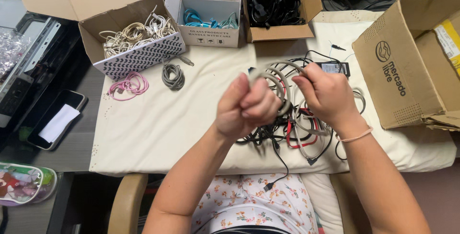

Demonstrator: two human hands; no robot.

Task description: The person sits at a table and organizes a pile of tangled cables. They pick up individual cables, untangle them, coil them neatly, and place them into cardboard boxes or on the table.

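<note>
Fingers of the left hand [247,107] and right hand [326,92] are clamped on 1 looped grey cable [280,73], above tangled cables [297,131] near the bench's front edge.

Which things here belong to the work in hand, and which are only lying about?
In use: left hand and right hand, both gripping the grey cable; tangled cable pile; three boxes of sorted cables.

Lying about: phone; big cardboard box; pencil case.

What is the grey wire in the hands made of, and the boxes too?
The grey cable looks like matte rubbery plastic, since it bends into smooth loops. The big box seems plain brown cardboard: dull, creased, with flaps folded open.
</note>
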